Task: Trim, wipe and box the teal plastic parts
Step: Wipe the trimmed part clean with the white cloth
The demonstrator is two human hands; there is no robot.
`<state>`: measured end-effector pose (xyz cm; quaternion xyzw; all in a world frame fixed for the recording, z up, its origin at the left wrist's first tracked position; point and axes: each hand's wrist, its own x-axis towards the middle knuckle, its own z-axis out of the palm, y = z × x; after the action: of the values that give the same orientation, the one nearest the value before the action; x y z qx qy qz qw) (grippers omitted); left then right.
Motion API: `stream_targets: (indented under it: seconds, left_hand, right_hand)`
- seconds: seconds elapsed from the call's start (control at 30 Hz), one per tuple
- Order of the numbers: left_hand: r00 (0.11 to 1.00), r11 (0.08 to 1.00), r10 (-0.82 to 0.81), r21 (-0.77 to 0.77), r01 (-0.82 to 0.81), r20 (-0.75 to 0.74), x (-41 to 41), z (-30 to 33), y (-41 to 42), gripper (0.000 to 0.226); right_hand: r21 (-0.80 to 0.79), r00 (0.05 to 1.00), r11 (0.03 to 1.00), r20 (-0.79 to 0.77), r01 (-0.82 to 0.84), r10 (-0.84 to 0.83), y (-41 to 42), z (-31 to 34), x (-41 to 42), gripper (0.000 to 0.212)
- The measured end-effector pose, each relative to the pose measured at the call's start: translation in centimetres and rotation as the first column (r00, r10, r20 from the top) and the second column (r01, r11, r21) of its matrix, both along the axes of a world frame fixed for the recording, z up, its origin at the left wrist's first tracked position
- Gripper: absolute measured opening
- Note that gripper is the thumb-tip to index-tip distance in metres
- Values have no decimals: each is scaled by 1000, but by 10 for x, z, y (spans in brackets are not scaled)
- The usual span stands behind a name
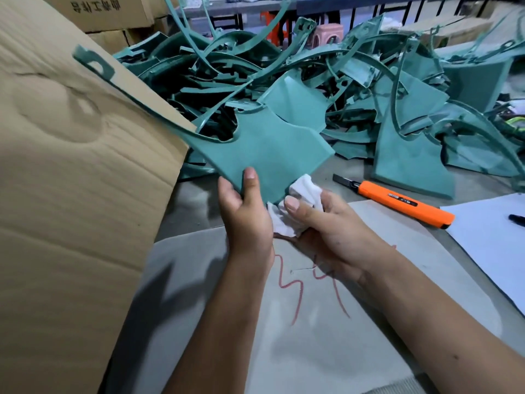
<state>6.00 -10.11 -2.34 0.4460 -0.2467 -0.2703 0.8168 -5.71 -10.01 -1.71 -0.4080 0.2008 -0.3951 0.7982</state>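
Note:
A teal plastic part (264, 149) with a long thin arm reaching up left is held above the table. My left hand (244, 211) grips its lower edge, thumb on the front face. My right hand (321, 226) holds a crumpled white cloth (304, 194) against the part's lower corner. An orange utility knife (397, 201) lies on the table to the right, blade end pointing left. A large pile of teal parts (326, 89) covers the table behind.
A big cardboard box flap (71, 166) stands at the left, close to the held part's arm. A grey mat (312, 322) with red marks lies under my arms. White paper (494, 234) and a black pen (517, 218) sit at the right edge. More cartons (108, 15) stand behind.

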Motion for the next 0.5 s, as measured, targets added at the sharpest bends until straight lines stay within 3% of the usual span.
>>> stream_targets:
  seconds: [0.07, 0.17, 0.23, 0.3, 0.37, 0.43, 0.5]
  left_hand:
    - [999, 999, -18, 28, 17, 36, -2, -3, 0, 23]
    - [998, 998, -34, 63, 31, 52, -4, -4, 3, 24]
    - [998, 996, -15, 84, 10, 55, -1, -5, 4, 24]
    - [996, 995, 16, 101, -25, 83, 1, -6, 8, 23]
    - [981, 985, 79, 140, -104, 177, 0, -8, 14, 21]
    - [952, 964, 150, 176, -201, 267, -5, -8, 19, 26]
    - [931, 939, 231, 186, -290, 284, -16, -4, 21, 25]
  right_hand:
    - [37, 995, 995, -10, 96, -96, -8, 3, 4, 16]
    - [80, 960, 961, 76, 264, -270, -22, 1, -6, 28]
    - [22, 913, 916, 75, 400, -400, -32, 7, -15, 31]
    - [-153, 841, 838, -58, 524, -537, -38, 5, -21, 19]
    - [-498, 626, 660, -266, 562, -733, -40, 1, -25, 11]
    - [-762, 343, 475, -347, 440, -873, -41, -3, -30, 27]
    - [-854, 140, 471, -450, 221, -882, -41, -2, -29, 56]
